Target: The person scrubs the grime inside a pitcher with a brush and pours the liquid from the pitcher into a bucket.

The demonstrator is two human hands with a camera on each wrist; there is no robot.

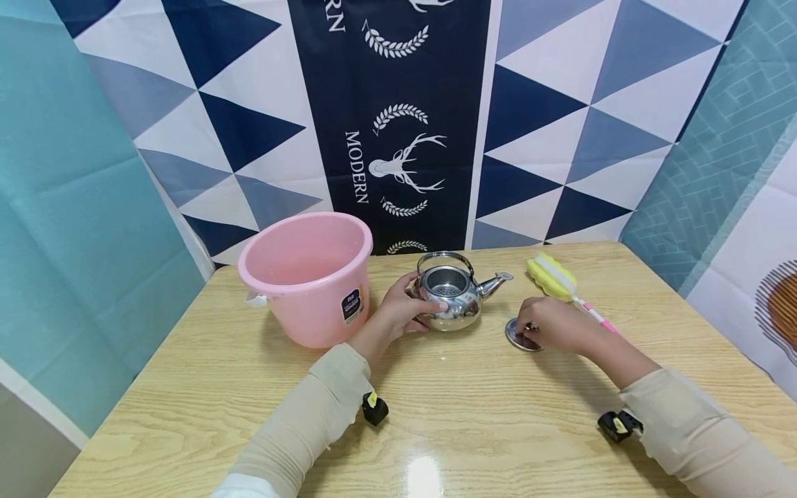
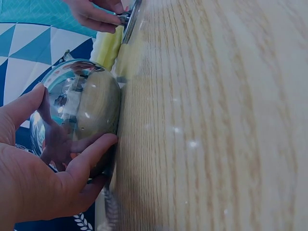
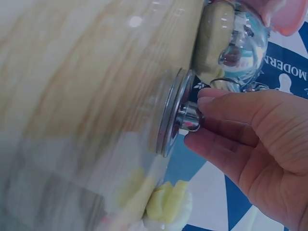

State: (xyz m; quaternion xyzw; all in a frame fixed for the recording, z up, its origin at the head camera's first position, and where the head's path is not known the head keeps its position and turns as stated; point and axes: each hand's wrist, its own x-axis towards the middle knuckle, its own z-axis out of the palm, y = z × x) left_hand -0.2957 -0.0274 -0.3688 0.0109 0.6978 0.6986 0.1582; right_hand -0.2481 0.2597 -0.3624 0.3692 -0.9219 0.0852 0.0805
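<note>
A shiny steel teapot (image 1: 459, 312) stands without its lid on the wooden table, its strainer basket (image 1: 445, 285) visible in the top and its spout pointing right. My left hand (image 1: 398, 308) grips the pot's round body from the left side, thumb and fingers spread around it in the left wrist view. To the right of the spout lies the round metal lid (image 1: 514, 336), flat or nearly flat on the tabletop. My right hand (image 1: 553, 324) pinches the lid's small knob (image 3: 191, 117) between thumb and fingers, as the right wrist view shows.
A pink bucket (image 1: 299, 315) stands left of the teapot, close to my left forearm. Behind my right hand lies a cleaning brush with a yellow sponge head (image 1: 551, 278) and a pink-and-white handle (image 1: 594, 315). A patterned cloth wall (image 1: 398, 173) borders the table's back edge (image 1: 573, 244).
</note>
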